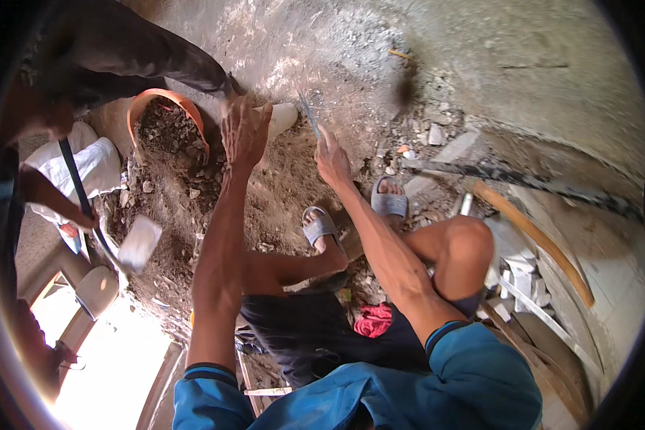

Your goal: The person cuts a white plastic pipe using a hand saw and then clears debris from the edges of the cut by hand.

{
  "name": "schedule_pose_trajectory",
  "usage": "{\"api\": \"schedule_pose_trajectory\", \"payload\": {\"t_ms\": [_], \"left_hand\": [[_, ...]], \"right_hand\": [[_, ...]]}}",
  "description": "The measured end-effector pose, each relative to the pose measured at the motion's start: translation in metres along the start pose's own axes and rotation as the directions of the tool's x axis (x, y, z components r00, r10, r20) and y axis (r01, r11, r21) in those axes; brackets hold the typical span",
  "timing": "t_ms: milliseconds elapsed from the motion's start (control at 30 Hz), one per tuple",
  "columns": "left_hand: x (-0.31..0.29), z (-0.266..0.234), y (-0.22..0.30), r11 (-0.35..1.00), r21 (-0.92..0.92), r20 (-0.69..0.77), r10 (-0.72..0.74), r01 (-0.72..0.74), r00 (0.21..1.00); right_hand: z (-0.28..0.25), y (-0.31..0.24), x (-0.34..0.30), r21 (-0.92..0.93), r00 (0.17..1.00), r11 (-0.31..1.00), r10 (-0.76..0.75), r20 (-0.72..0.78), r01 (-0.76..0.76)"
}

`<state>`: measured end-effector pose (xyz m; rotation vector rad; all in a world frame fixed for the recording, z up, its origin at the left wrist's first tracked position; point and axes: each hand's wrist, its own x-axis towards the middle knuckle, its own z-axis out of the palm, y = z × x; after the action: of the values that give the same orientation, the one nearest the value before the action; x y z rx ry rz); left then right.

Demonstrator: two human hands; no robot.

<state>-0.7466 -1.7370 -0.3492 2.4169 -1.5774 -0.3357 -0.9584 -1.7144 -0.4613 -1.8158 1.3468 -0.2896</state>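
Over the dirt floor, my left hand [245,136] is raised with its fingers stretched out, and nothing shows in it. Just beyond its fingers lies a rounded white thing [285,119], partly hidden, perhaps a shoe tip. My right hand [331,158] is closed around the near end of a thin blue-grey metal bar [307,109], whose far end points up and slightly left. Loose soil and rubble lie under both hands, and my sandalled feet [320,228] rest on it.
An orange tub [190,109] with dark rubble stands left of my left hand. A co-worker's dark-trousered leg [158,54] reaches in from the upper left; a hand there grips a dark shaft [74,172]. At right lie a dark bar [509,177], a curved wooden strip [534,233] and broken pieces.
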Motion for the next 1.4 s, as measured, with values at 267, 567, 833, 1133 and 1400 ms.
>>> {"api": "schedule_pose_trajectory", "payload": {"t_ms": [267, 567, 833, 1133, 1400], "left_hand": [[0.001, 0.046, 0.017, 0.968, -0.097, -0.266, 0.199, -0.232, 0.943], [0.002, 0.045, -0.030, 0.782, -0.568, -0.254, 0.131, -0.258, 0.958], [0.010, 0.044, -0.017, 0.930, -0.364, -0.200, -0.134, 0.054, 0.971], [0.017, 0.056, -0.028, 0.918, -0.347, -0.341, 0.064, -0.189, 0.938], [0.020, 0.063, -0.043, 0.718, -0.696, -0.154, -0.119, -0.022, 0.981]], "right_hand": [[0.107, 0.089, 0.091, 0.577, 0.988, 0.812, 0.000, -0.154, 0.090], [0.101, 0.051, 0.083, 0.525, 0.997, 0.851, -0.024, 0.071, -0.017], [0.093, 0.061, 0.051, 0.356, 0.995, 0.930, -0.096, -0.009, 0.092], [0.093, 0.062, 0.047, 0.569, 0.995, 0.818, -0.103, 0.004, 0.083], [0.125, 0.083, 0.052, 0.568, 0.948, 0.763, -0.201, -0.245, 0.309]]}}
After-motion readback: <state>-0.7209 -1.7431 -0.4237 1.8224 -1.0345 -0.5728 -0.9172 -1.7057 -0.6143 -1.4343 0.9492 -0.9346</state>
